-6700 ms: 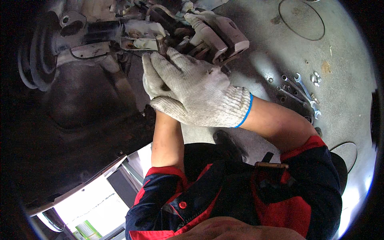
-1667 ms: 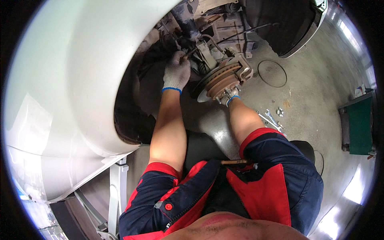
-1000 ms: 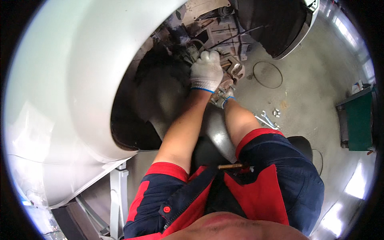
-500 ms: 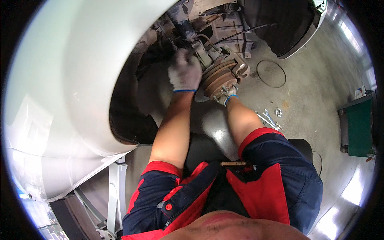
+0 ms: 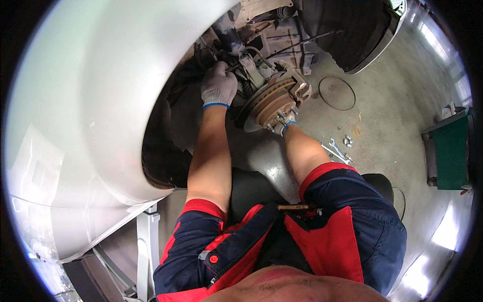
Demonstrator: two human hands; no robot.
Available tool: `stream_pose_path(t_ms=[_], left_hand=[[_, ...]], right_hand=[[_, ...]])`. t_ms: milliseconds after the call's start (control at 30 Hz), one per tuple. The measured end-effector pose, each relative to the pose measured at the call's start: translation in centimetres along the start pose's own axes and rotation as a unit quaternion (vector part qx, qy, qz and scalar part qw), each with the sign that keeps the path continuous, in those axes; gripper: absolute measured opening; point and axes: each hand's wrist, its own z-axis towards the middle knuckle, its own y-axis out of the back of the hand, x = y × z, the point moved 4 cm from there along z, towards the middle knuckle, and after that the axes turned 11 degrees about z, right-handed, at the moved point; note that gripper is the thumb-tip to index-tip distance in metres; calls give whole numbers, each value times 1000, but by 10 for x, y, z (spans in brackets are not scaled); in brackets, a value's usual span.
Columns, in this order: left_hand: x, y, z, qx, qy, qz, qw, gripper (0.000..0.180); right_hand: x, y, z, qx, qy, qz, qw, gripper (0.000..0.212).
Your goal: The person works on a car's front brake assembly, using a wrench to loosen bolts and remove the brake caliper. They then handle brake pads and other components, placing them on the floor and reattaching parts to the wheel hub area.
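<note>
My left hand, in a whitish knit glove with a blue cuff, is closed beside the strut inside the wheel arch. What its fingers hold is hidden by the glove's back and by dark parts. A rusty brake disc with its caliper sits just right of that hand. My right hand, gloved alike, is at the wheel studs on the disc's near face; its fingers are mostly hidden there. A thin dark rod runs up and right behind the disc.
A white car body curves along the left, above a light grey stand. On the floor at right lie wrenches, small metal nuts and a thin dark ring. A green cabinet stands farther right.
My left hand has moved left and slightly down from the disc, and is less blurred. The disc appears turned, with more of its left edge showing. My right hand stays at the studs.
</note>
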Motion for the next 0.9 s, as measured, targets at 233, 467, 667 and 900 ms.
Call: stream_pose_path(t_ms=[233,467,667,900], left_hand=[[0,-2,7,-57,-30,-16,998,35],[10,0,2,-26,-23,-57,998,37],[19,-21,9,-45,3,-169,985,37],[-24,-27,-54,-152,-161,-99,970,25]], right_hand=[[6,13,22,35,-2,-1,999,82],[-7,4,-1,-36,13,-59,998,82],[-1,-4,1,-29,24,-58,998,81],[10,11,14,-34,54,-87,994,79]])
